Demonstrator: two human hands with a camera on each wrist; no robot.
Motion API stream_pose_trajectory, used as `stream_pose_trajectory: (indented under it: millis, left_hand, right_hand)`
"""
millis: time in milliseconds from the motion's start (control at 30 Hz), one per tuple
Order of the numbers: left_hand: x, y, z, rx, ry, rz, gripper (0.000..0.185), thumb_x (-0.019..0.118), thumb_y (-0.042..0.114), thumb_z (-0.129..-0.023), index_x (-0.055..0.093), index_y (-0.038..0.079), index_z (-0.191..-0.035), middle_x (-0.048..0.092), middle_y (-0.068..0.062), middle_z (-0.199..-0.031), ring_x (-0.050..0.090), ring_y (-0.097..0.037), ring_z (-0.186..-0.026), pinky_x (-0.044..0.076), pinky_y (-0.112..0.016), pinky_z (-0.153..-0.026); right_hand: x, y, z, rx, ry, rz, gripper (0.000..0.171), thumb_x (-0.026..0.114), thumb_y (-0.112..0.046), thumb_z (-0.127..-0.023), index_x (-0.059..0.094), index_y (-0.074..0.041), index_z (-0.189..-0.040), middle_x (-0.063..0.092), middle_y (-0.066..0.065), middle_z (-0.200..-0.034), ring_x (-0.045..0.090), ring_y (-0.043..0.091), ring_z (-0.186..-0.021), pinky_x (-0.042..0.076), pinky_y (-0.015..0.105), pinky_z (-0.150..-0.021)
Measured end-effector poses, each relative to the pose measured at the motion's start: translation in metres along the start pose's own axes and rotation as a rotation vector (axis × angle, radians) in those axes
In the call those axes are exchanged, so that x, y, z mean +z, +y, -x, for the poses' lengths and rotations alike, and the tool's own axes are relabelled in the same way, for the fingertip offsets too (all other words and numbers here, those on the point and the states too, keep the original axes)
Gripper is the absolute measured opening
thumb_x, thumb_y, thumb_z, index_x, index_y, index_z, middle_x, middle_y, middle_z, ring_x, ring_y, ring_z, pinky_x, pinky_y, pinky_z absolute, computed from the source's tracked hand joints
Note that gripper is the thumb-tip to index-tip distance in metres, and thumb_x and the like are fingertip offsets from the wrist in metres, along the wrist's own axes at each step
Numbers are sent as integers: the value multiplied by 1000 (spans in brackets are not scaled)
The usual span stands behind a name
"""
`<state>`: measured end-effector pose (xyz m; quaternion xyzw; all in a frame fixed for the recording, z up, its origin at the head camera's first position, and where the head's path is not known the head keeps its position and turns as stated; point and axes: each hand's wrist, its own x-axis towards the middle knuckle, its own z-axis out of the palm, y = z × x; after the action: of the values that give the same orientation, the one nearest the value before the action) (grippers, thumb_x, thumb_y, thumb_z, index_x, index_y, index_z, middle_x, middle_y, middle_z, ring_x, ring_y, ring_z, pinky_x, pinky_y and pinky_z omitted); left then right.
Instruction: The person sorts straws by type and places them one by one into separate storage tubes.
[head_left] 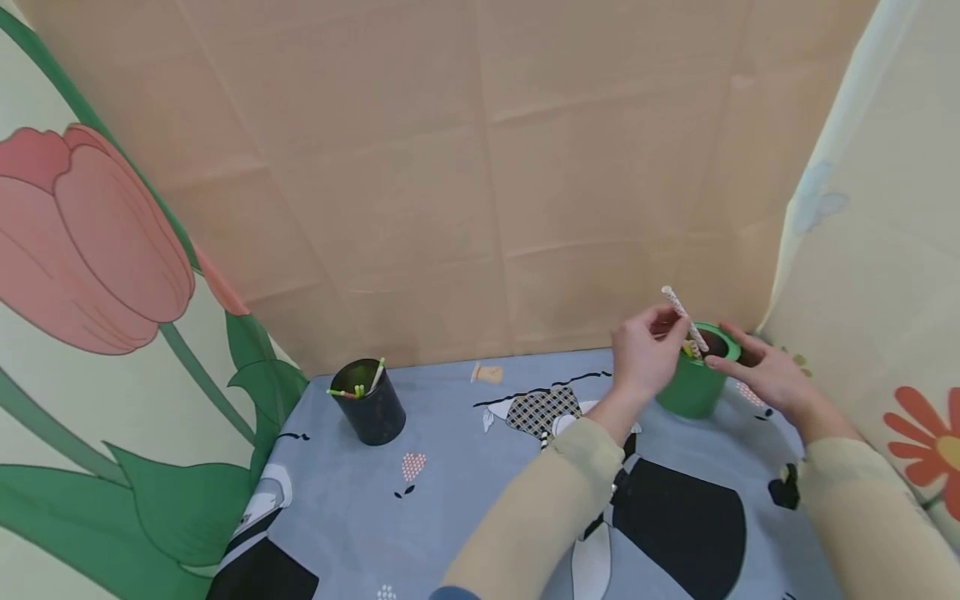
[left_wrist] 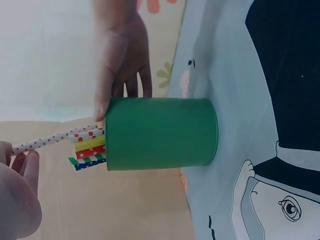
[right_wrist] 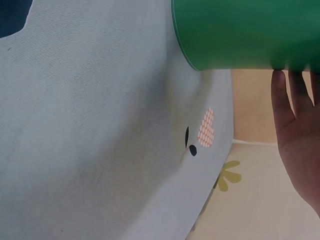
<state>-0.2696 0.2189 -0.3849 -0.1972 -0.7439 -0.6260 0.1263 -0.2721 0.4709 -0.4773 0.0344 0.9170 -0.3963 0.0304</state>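
A green cup stands upright on the blue cloth, near its far right corner. My left hand pinches a white paper straw with red dots between thumb and fingers, tilted, its lower end at the cup's mouth. In the left wrist view, the ends of several patterned paper straws stick out past the rim. On the cup's right side, my right hand holds it, thumb at the near rim and fingers along the far side. Those fingers look nearly straight in the right wrist view.
A black cup with a few thin green and yellowish sticks stands on the left part of the cloth. A brown sheet hangs behind. Walls with printed flowers close in on both sides.
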Motion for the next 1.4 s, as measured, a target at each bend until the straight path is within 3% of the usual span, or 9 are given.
stream_pose_trajectory:
  millis: [300, 567, 1033, 1200, 1400]
  left_hand:
    - [4, -4, 6, -61, -70, -124, 19, 77, 21, -102, 83, 13, -118, 80, 11, -103, 66, 13, -85, 51, -7, -70]
    - [-2, -8, 5, -76, -64, -92, 26, 75, 26, -104, 80, 17, -128, 79, 11, -115, 69, 10, -93, 53, -8, -74]
    - [-10, -21, 11, -65, -52, -41, 20, 77, 19, -102, 81, 15, -121, 80, 9, -109, 68, 9, -90, 54, -9, -77]
    - [-25, -33, 14, -40, -83, -25, 21, 77, 14, -101, 80, 12, -121, 80, 5, -109, 68, 8, -91, 54, -10, -81]
    - [-63, -59, 17, -36, -127, -73, 19, 78, 13, -100, 81, 10, -119, 81, 3, -107, 69, 7, -89, 55, -11, -81]
  right_hand:
    - [0, -1, 2, -2, -8, -8, 101, 62, -69, -100, 3, -31, -172, 24, 44, -163, 32, 66, -143, 41, 74, -103]
    - [-1, -1, 2, -3, -11, -8, 99, 61, -68, -101, 1, -33, -171, 14, 43, -165, 25, 70, -144, 34, 80, -105]
    - [0, 1, 4, -5, -17, 22, 98, 59, -68, -102, -1, -34, -171, 14, 46, -163, 25, 73, -141, 36, 82, -102]
    - [2, 2, 4, -8, -14, 25, 97, 60, -67, -102, 1, -34, -171, 15, 46, -163, 26, 73, -141, 36, 80, -102]
    - [0, 7, 2, -12, -1, 28, 95, 60, -66, -102, 0, -37, -171, 13, 46, -163, 24, 75, -140, 35, 81, -101]
